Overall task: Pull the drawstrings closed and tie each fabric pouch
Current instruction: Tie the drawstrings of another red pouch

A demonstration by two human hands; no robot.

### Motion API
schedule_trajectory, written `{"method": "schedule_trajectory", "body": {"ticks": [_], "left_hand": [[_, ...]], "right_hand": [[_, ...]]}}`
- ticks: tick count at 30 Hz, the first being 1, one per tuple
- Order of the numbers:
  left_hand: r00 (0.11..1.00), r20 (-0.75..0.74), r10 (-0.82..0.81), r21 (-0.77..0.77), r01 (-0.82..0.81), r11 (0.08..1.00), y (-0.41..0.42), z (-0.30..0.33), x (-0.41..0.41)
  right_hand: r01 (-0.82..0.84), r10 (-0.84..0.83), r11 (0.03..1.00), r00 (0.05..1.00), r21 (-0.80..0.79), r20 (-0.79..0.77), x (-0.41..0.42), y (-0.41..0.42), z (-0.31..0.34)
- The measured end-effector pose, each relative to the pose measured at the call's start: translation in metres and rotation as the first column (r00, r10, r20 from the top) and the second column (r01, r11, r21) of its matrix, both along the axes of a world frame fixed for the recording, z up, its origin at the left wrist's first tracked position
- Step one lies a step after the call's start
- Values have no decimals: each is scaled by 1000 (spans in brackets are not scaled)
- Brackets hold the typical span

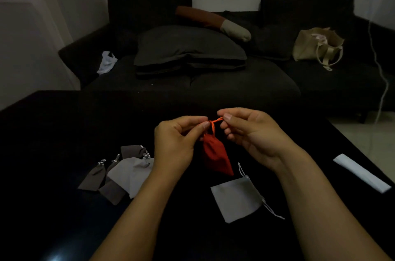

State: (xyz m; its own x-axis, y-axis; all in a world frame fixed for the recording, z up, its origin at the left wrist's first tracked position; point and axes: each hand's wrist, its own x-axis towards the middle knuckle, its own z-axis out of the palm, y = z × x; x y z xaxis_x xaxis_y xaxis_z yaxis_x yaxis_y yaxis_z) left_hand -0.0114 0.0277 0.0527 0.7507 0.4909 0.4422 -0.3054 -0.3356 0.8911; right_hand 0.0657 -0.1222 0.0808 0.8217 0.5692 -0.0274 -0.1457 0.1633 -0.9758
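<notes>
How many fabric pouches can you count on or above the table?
7, perhaps more hidden in the overlapping heap: red pouch held by both hands; flat grey pouch near right; left heap: three brown, two grey.

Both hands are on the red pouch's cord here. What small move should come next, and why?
Probably draw the two hands apart to snug the knot. The left hand and right hand each pinch the orange drawstring, which crosses between them above the red pouch's already gathered neck.
</notes>
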Motion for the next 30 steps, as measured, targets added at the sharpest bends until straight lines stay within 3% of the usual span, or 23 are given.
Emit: {"method": "schedule_trajectory", "body": {"ticks": [2,6,9,13,15,17,19,21,22,24,26,28,30], "left_hand": [[999,-12,38,143,-36,989,6,-2,0],[998,12,57,493,-56,868,19,-4,-3],[999,-24,40,576,-18,817,31,-6,-3],[995,-44,93,585,-49,809,46,-9,0],[989,-120,83,459,-19,888,40,-9,0],[980,-195,42,226,3,974,32,-9,1],[973,-233,-7,23,13,1000,27,-5,1],[966,-225,-130,-268,67,961,22,2,1],[958,-182,-220,-434,122,892,19,7,1],[919,-12,-394,-691,277,668,13,13,0],[872,127,-474,-801,372,469,5,16,0],[852,173,-493,-817,404,411,1,14,2],[848,197,-491,-807,425,411,-1,8,8]], "right_hand": [[20,-17,998,999,-56,51,2,-3,-1],[85,-57,981,986,-175,157,6,-9,-1],[154,-106,966,968,-206,226,10,-13,-2],[291,-149,917,885,-274,442,18,-16,-8],[302,-51,869,842,-392,536,20,-15,-12],[248,66,823,852,-512,520,20,-15,-14],[190,137,797,868,-574,477,17,-15,-13],[151,104,837,900,-526,424,12,-13,-10],[111,63,888,932,-446,357,10,-10,-8],[-1,22,988,991,-152,135,4,-2,-4],[-99,113,981,990,169,-80,-3,6,0],[-162,256,905,946,393,-200,-9,12,2],[-176,325,856,915,487,-240,-12,16,1]]}}
